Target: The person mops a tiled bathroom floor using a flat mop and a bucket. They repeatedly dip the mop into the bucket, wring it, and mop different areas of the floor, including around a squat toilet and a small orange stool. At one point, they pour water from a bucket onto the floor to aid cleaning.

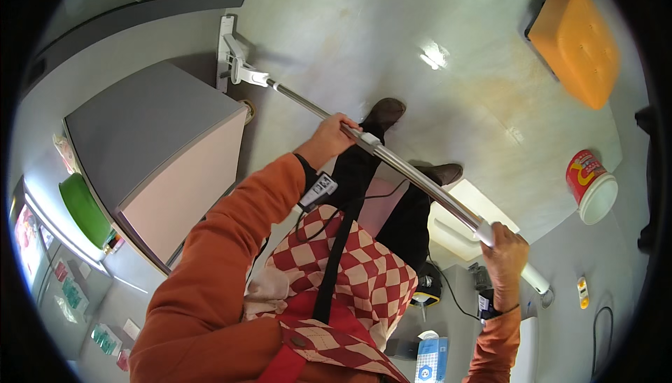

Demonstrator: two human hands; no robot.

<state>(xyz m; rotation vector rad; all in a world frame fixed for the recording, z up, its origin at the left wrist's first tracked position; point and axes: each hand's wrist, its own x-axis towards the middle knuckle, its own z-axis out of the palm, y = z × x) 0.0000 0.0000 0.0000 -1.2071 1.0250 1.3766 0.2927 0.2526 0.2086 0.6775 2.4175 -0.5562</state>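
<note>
Between the left hand (327,139) and right hand (505,251), both wrapped round it, the mop (422,179) slants — its head (223,52), beyond the left hand near the cabinet (150,113), could knock against it if the right hand swings too wide.

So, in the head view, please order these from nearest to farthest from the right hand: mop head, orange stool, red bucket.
1. Red bucket: right of the right hand, higher in view.
2. Orange stool: upper right.
3. Mop head: upper left.
</note>
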